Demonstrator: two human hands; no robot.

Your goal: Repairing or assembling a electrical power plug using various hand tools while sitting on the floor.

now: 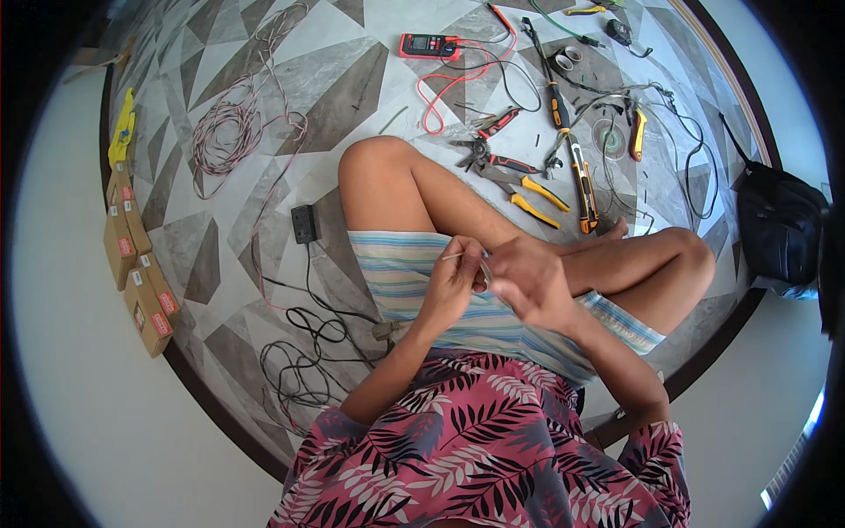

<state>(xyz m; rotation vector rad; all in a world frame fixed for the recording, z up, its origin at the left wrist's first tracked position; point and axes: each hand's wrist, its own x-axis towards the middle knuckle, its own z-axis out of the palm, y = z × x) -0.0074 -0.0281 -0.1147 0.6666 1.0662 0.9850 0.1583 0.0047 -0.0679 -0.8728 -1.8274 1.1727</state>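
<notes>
Above my lap, my left hand (454,280) is closed in a pinch on a thin pale wire (452,256); a short end sticks out to its left. Close against it on the right, my right hand (533,280) is smeared by motion, so its grip does not show clearly. The wire bends down between the two hands, and the rest of it is hidden by fingers. Beyond my crossed legs lie pliers with yellow handles (539,203), red-and-black wire strippers (484,151), an orange-and-black screwdriver (556,106) and a utility knife (583,185).
Left of my knee are a black socket block (304,223), coiled black cable (304,356) and a twisted wire bundle (225,132). A red multimeter (429,46) lies farther off. Small boxes (148,304) stand along the left wall; a black bag (779,224) sits at right.
</notes>
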